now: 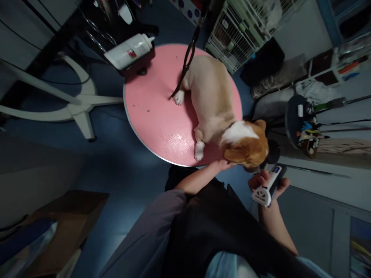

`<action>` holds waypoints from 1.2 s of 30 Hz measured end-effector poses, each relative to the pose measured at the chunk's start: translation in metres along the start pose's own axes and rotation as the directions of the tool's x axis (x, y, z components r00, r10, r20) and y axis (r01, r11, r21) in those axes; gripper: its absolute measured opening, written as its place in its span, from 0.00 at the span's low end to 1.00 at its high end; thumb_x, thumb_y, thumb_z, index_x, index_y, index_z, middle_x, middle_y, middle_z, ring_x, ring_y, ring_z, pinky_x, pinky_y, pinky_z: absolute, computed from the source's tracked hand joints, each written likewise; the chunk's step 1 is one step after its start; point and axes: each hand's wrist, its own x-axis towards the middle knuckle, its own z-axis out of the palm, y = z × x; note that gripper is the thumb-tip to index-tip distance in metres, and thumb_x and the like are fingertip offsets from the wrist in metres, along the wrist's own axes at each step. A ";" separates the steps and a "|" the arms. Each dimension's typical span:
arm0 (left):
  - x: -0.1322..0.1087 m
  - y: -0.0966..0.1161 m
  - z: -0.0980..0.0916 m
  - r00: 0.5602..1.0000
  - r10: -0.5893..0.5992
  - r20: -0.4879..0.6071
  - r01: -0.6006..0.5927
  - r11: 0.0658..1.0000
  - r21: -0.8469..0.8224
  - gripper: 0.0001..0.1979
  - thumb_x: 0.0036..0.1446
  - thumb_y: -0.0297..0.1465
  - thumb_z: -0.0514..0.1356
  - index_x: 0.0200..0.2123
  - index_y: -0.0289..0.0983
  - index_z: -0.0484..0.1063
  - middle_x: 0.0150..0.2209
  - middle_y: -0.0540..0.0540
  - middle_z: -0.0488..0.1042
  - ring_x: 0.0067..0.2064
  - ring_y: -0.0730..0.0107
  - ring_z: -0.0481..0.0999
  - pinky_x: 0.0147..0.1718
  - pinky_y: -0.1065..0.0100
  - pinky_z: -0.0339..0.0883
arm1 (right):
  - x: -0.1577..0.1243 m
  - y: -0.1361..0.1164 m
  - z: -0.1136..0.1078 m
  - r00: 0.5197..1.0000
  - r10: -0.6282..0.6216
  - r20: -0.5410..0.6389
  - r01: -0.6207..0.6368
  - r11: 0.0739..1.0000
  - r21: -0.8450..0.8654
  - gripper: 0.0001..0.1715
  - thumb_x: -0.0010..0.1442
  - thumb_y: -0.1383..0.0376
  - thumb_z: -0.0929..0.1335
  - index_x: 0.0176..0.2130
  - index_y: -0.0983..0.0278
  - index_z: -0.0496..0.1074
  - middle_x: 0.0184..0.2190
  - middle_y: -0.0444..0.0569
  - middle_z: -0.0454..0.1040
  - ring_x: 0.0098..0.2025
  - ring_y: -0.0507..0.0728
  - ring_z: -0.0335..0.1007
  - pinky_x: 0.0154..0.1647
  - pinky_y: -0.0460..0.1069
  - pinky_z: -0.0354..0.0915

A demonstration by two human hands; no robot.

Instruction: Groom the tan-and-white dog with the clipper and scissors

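A dog point(213, 90) with a closely trimmed tan-and-white body and a fuller brown-and-white head is on a round pink grooming table point(153, 116). Its head hangs past the table's edge on the right. My left hand point(224, 165) touches the underside of the dog's head near the jaw, its fingers mostly hidden there. Held in my right hand point(280, 187) is a white-and-black hair clipper point(268, 186) with a small lit display. The clipper is just below the dog's muzzle, apart from the fur, with its blade end toward me.
A black strap point(189, 54) hangs down by the dog's rear. On a dark holder at the table's far left lies a white squeeze bottle point(130, 51). Wire cages point(232, 33) stand behind; a small round stand point(292, 119) with tools is at right. A white-legged base point(78, 104) spreads over the floor at left.
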 end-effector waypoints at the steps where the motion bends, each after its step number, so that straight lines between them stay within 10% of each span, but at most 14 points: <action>1: 0.004 0.002 0.011 1.000 0.023 -0.014 -0.025 0.991 -0.131 0.31 0.71 0.50 0.45 0.68 0.41 0.63 0.72 0.32 0.63 0.70 0.51 0.65 0.62 0.51 0.68 | -0.002 -0.001 -0.008 1.000 -0.026 -0.007 0.026 1.000 -0.003 0.40 0.47 0.25 0.67 0.20 0.54 0.56 0.12 0.37 0.44 0.13 0.53 0.41 0.12 0.51 0.49; 5: 0.007 0.024 0.047 0.999 0.022 -0.024 -0.030 0.920 -0.390 0.36 0.71 0.53 0.42 0.73 0.41 0.58 0.74 0.35 0.59 0.71 0.51 0.65 0.64 0.51 0.67 | 0.012 0.003 -0.032 0.984 -0.157 -0.079 0.160 0.987 0.025 0.42 0.47 0.26 0.68 0.18 0.56 0.52 0.12 0.35 0.39 0.14 0.51 0.38 0.13 0.51 0.50; 11: -0.003 0.053 0.061 0.983 0.124 -0.133 -0.162 0.928 -0.335 0.31 0.74 0.48 0.36 0.72 0.45 0.58 0.73 0.40 0.62 0.71 0.55 0.65 0.64 0.51 0.69 | 0.082 0.012 -0.024 0.964 -0.261 0.047 0.244 0.942 0.232 0.34 0.49 0.27 0.68 0.24 0.53 0.72 0.25 0.46 0.74 0.34 0.63 0.76 0.31 0.58 0.72; 15: -0.003 0.063 0.051 0.920 0.197 -0.338 -0.241 0.966 -0.093 0.26 0.76 0.43 0.42 0.68 0.42 0.63 0.70 0.38 0.67 0.69 0.53 0.69 0.63 0.51 0.70 | 0.119 -0.001 -0.009 0.956 -0.280 0.090 0.214 0.873 0.439 0.30 0.50 0.33 0.71 0.40 0.50 0.80 0.35 0.46 0.81 0.49 0.66 0.77 0.48 0.65 0.74; 19: -0.035 0.074 0.029 0.848 0.324 -0.420 -0.218 0.935 0.281 0.25 0.74 0.47 0.49 0.60 0.37 0.69 0.62 0.32 0.75 0.62 0.48 0.76 0.60 0.46 0.73 | 0.142 -0.016 0.000 0.918 -0.324 0.228 0.179 0.853 0.490 0.30 0.49 0.32 0.70 0.29 0.54 0.74 0.34 0.49 0.80 0.57 0.71 0.74 0.58 0.73 0.68; 23: -0.069 0.088 0.016 0.605 0.721 -0.337 -0.019 0.436 0.900 0.39 0.54 0.57 0.68 0.60 0.38 0.72 0.65 0.32 0.71 0.70 0.38 0.66 0.68 0.41 0.64 | 0.152 -0.014 0.012 0.876 -0.298 0.380 0.098 0.881 0.464 0.34 0.48 0.31 0.69 0.22 0.56 0.63 0.24 0.50 0.74 0.51 0.72 0.77 0.54 0.73 0.70; 25: -0.063 0.095 0.016 0.569 0.807 -0.159 0.102 0.123 0.987 0.47 0.45 0.56 0.74 0.64 0.40 0.70 0.72 0.33 0.61 0.77 0.33 0.49 0.73 0.36 0.49 | 0.153 -0.010 0.018 0.871 -0.273 0.409 0.062 0.887 0.458 0.35 0.47 0.30 0.69 0.21 0.56 0.62 0.23 0.48 0.72 0.44 0.69 0.79 0.50 0.70 0.74; 30: -0.013 0.113 0.023 0.677 0.731 0.085 0.157 -0.257 0.953 0.38 0.49 0.49 0.73 0.61 0.42 0.74 0.75 0.35 0.57 0.79 0.31 0.40 0.75 0.36 0.29 | 0.155 -0.005 0.016 0.851 -0.244 0.464 -0.004 0.882 0.472 0.37 0.45 0.29 0.70 0.21 0.57 0.61 0.22 0.46 0.70 0.34 0.63 0.77 0.41 0.64 0.78; 36: 0.011 0.125 0.042 0.771 0.632 0.084 0.122 -0.276 0.953 0.26 0.48 0.50 0.73 0.46 0.43 0.78 0.66 0.39 0.71 0.78 0.32 0.45 0.73 0.31 0.35 | 0.163 -0.009 -0.028 0.837 -0.240 0.491 -0.038 0.871 0.489 0.36 0.45 0.30 0.71 0.23 0.58 0.65 0.35 0.54 0.80 0.37 0.64 0.79 0.36 0.63 0.79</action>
